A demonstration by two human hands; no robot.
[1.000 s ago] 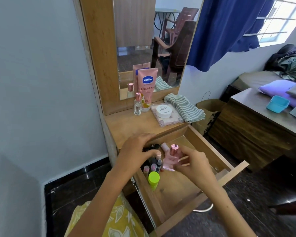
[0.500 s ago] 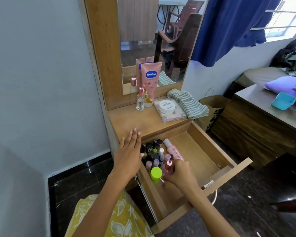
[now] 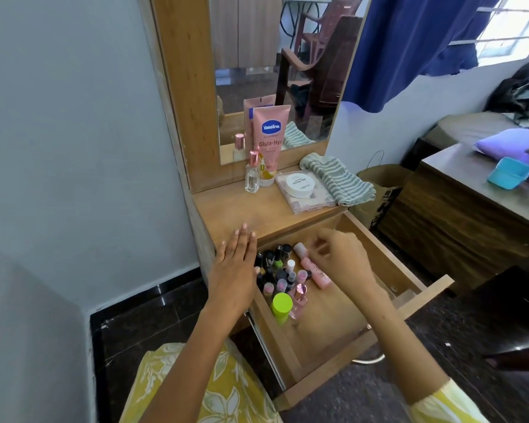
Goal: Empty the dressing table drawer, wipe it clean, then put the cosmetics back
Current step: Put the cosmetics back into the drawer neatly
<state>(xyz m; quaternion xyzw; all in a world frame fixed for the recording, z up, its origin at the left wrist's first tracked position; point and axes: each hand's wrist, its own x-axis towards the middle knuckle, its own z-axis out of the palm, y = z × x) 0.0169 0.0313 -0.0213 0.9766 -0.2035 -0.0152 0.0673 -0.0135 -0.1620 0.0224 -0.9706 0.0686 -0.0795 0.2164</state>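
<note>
The wooden drawer (image 3: 382,264) of the dressing table is pulled out. Several small nail polish bottles (image 3: 277,271) stand packed in its back left corner, with a lime-capped bottle (image 3: 282,304) and a pink bottle with a rose cap (image 3: 300,296) in front. A long pink tube (image 3: 313,268) lies beside them. My left hand (image 3: 234,271) rests flat, fingers together, on the drawer's left edge and holds nothing. My right hand (image 3: 342,259) hovers over the pink tube, fingers loosely curled and empty.
On the tabletop (image 3: 226,215) stand a Vaseline tube (image 3: 269,141), a clear perfume bottle (image 3: 252,172), a white round jar (image 3: 300,185) on a flat case, and a striped cloth (image 3: 338,180). A brown desk (image 3: 458,209) is to the right, a paper bag (image 3: 376,184) between.
My right hand set the rose-capped pink bottle down by the lime-capped one, let go and moved back over the pink tube. My left hand flattened onto the drawer's left edge.
</note>
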